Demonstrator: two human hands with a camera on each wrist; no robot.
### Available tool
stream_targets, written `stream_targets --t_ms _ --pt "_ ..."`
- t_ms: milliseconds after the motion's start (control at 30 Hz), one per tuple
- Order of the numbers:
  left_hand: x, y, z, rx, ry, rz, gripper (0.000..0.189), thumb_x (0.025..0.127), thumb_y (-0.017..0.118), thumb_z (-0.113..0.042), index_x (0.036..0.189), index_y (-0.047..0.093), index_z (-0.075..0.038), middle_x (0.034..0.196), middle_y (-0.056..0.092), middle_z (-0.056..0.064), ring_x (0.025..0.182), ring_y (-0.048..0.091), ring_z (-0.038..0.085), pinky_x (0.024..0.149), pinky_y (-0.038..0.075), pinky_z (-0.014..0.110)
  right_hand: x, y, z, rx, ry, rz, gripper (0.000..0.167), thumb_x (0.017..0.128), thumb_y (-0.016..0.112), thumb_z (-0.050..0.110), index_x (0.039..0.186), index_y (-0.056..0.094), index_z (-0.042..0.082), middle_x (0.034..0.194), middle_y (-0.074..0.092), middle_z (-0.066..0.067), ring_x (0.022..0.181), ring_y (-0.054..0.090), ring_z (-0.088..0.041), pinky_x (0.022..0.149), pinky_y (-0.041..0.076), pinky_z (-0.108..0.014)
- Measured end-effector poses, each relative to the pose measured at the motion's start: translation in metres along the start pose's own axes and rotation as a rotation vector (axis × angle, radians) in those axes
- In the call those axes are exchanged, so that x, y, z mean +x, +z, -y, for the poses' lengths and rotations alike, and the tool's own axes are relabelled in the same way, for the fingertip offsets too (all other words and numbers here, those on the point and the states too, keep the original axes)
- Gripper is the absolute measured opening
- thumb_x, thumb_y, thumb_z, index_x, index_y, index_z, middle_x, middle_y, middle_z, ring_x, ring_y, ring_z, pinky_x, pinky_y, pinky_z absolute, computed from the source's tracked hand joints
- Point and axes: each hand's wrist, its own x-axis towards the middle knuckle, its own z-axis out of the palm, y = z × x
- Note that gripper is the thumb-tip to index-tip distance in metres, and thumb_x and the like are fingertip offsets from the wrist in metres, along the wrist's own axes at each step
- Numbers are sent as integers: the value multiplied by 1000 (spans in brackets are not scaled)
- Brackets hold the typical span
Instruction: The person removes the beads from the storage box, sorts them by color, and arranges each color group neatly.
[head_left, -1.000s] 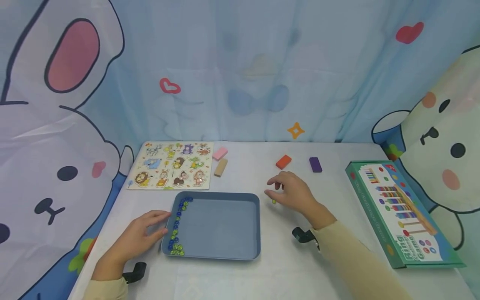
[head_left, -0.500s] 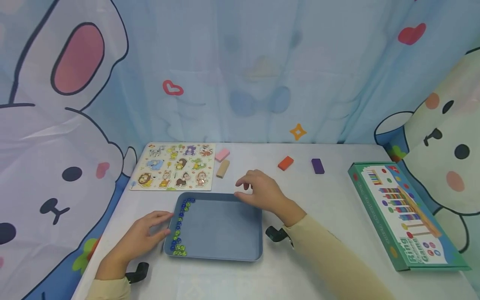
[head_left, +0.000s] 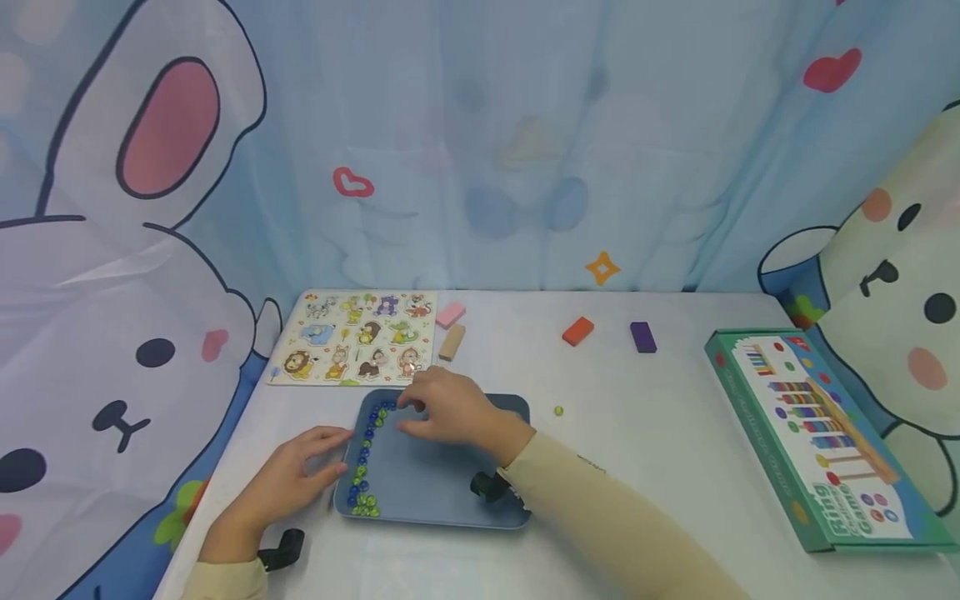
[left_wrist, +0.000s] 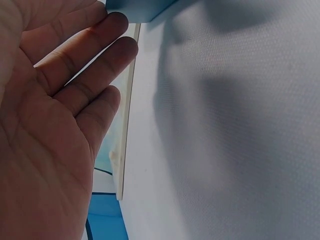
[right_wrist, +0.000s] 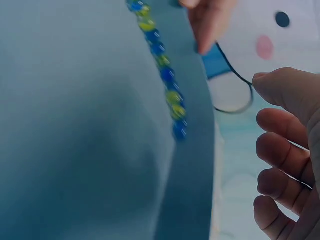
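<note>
A blue-grey tray (head_left: 420, 487) lies on the white table, with blue and yellow-green glass marbles (head_left: 363, 458) lined along its left side and bunched at the front left corner. My left hand (head_left: 288, 475) is at the tray's left rim, fingers extended and fingertips right at the edge; its palm (left_wrist: 47, 135) shows bare in the left wrist view. Over the back part of the tray is my right hand (head_left: 453, 408), near the far end of the marble row. Its fingers (right_wrist: 280, 150) are loosely bent, with a gap to the thumb and nothing visible between. A single yellow-green marble (head_left: 558, 411) sits on the table right of the tray.
Behind the tray at left lies an animal puzzle board (head_left: 352, 337). Pink (head_left: 451, 314), tan (head_left: 452, 342), orange (head_left: 578, 331) and purple blocks (head_left: 643, 337) are spread along the back. A green toy box (head_left: 832, 442) stands at the right.
My right hand has moved left from beside the tray to over its back left part, uncovering the single marble on the table. My left hand stays at the rim. The view has shifted slightly.
</note>
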Motion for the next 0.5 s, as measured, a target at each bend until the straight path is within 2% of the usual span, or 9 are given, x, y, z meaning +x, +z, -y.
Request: stream_targets --t_ms 300,500 --pt "0 -1 1 2 6 -9 53 95 78 -21 145 63 -11 142 66 4 138 59 36 114 50 57 22 37 20 -44 -46 128 30 93 76 49 114 79 27 88 63 13 79 52 -3 58 41 -15" --pt "0 0 3 0 36 -23 51 95 78 -21 144 64 -12 141 67 4 136 60 36 112 51 58 31 53 29 -71 -65 158 27 93 77 47 112 80 28 91 65 14 83 53 -3 62 43 -16"
